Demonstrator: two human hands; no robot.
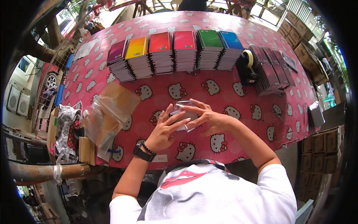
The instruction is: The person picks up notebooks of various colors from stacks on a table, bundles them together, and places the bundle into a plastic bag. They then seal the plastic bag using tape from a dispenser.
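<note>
Close to our chest, our left hand [164, 128] and our right hand [205, 117] meet over a small clear packet [185, 112] that rests on the table. Our fingers are spread out and pressed flat on it, not curled around it. We cannot tell what is inside, because it is see-through and our hands cover most of it.

To do this bit well, we think we should press softly and keep the packet flat, so the thin plastic does not crease or slip. Both hands should hold the edges even.

Our left wrist wears a black watch [140, 152]. Just left of our hands lies a loose heap of clear plastic bags [110, 112], near the table edge.

All of this sits on a pink tablecloth [223, 95] with white cat faces on it. Farther off, a row of small notebook stacks [175, 52] runs across the table, purple, yellow, red, green and blue. Right of them stands a black tape holder [248, 67], then some dark purple stacks [268, 69].

Past the table on the right we see brown cardboard boxes [298, 33] piled up.
</note>
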